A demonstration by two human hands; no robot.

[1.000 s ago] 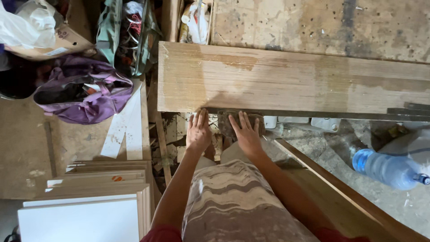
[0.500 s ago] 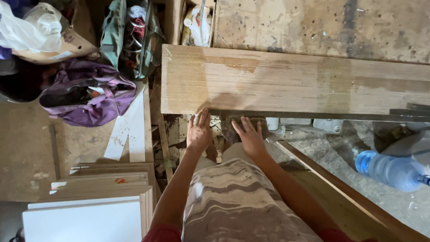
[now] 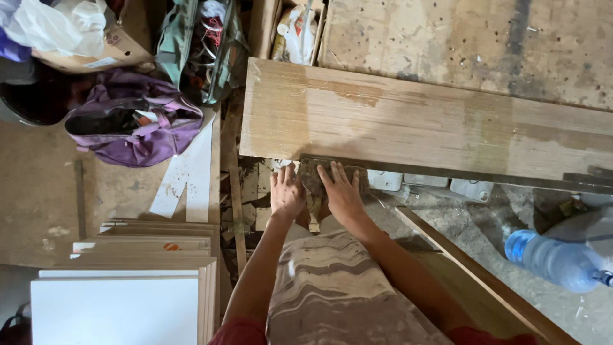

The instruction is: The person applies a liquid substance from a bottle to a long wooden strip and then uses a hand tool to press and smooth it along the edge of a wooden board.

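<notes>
From the head camera, both hands work at the near edge of a long wooden plank (image 3: 421,124) that lies across the upper middle of the view. The left hand (image 3: 285,193) lies flat with its fingers loosely spread and pointing toward the plank's edge, their tips just short of it; it grips nothing, and whether the palm rests on a surface below cannot be told. The right hand (image 3: 341,195) is also opened out, fingers fanned over a dark, gritty sanding block (image 3: 319,176) that sits against the underside of the plank's near edge (the hand covers much of the block, so its full shape is hard to make out). A small pale piece (image 3: 313,223) pokes out below the two wrists; what it is cannot be told.

The person's patterned lap (image 3: 338,300) fills the lower centre and hides whatever lies beneath the forearms. The plank runs out of the picture on the right. To the left, a purple bag (image 3: 137,131) gapes open on the floor, with a stack of white-faced boards (image 3: 128,281) nearer the camera, cut off at the bottom edge. At the lower right a blue water bottle (image 3: 552,259) lies on its side, its cap end cropped by the picture's border. A slanting wooden strip (image 3: 472,268) runs beside the right forearm.
</notes>
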